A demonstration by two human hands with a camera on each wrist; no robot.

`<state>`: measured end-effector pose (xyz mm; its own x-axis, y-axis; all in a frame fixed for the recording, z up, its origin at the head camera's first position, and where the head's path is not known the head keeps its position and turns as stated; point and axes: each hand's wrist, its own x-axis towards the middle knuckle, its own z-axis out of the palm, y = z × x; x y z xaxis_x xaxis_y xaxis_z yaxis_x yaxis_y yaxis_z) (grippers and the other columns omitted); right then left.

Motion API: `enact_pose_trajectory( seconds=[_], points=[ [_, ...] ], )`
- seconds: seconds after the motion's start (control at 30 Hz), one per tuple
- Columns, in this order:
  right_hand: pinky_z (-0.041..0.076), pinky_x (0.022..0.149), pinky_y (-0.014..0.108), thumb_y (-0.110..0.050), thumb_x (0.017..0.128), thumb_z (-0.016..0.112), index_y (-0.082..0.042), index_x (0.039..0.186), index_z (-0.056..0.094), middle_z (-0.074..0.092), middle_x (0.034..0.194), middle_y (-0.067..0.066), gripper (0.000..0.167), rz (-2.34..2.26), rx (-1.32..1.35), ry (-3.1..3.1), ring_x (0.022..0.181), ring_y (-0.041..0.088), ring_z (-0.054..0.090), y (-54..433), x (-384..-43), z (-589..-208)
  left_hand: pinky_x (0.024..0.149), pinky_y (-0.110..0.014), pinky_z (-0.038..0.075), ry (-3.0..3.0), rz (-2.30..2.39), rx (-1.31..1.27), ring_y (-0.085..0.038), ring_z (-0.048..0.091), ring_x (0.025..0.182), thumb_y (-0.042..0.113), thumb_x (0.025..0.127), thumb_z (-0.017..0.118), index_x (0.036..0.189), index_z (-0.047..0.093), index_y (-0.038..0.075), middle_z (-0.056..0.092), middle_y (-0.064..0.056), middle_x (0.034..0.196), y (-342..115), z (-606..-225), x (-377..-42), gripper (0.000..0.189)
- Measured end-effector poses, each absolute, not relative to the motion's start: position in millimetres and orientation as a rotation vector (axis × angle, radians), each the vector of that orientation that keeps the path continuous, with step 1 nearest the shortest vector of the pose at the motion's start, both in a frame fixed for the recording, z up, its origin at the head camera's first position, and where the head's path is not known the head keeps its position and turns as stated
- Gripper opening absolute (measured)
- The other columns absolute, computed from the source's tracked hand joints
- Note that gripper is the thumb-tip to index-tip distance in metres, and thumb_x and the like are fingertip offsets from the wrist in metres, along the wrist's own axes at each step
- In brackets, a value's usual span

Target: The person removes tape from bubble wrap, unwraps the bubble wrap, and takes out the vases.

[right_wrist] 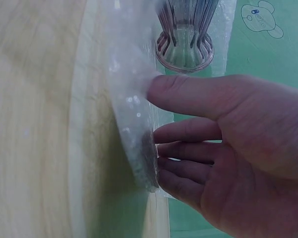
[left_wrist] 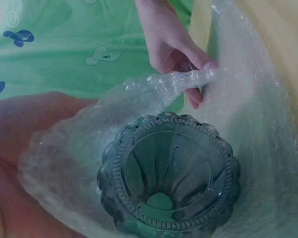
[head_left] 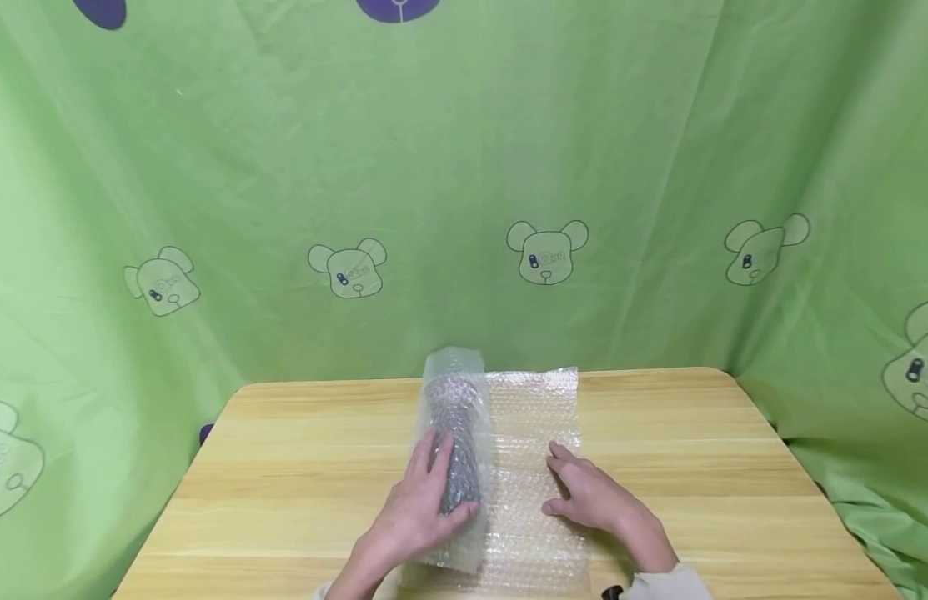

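A fluted grey glass vase lies on its side under a layer of bubble wrap. Its scalloped rim faces the left wrist camera; in the right wrist view the other visible part of the glass vase narrows to a round end. My left hand rests on the wrapped vase, fingers extended and thumb spread to the right. To its right, a flat length of bubble wrap covers the tabletop. My right hand touches that sheet near its right edge, with thumb and fingers apart. In the right wrist view the fingertips meet the wrap.
The wooden table has rounded far corners. A green curtain printed with bear heads hangs behind and on both sides. Bare tabletop lies left of the vase and right of the sheet.
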<state>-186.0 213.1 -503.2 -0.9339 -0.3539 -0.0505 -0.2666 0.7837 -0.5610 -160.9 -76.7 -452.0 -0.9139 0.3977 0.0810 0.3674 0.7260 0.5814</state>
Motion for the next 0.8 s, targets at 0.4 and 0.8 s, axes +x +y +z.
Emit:
enact_pose_trajectory(
  seconds=[0.4,0.8],
  points=[
    [0.026,0.119,0.061,-0.019,0.083,0.085,0.015,0.142,0.048,0.027,0.159,0.035,0.078,-0.834,-0.495,2.834,0.145,0.052,0.031,212.7,-186.4,-503.7,0.116,-0.068,0.025,2.698,1.355,0.771,-0.043,0.025,0.150,0.031,0.099,0.067,0.164,0.022,0.012,0.020,-0.019,0.167,-109.3,-453.2,-167.9,0.081],
    [0.028,0.117,0.062,-0.019,0.085,0.083,0.010,0.142,0.052,0.028,0.157,0.038,0.070,-0.809,-0.549,2.840,0.144,0.053,0.032,212.6,-187.0,-506.2,0.109,-0.071,0.035,2.457,1.841,0.317,-0.056,0.030,0.144,0.021,0.103,0.062,0.164,0.024,0.019,0.025,-0.032,0.161,-167.9,-471.0,-169.1,0.071]
  ],
)
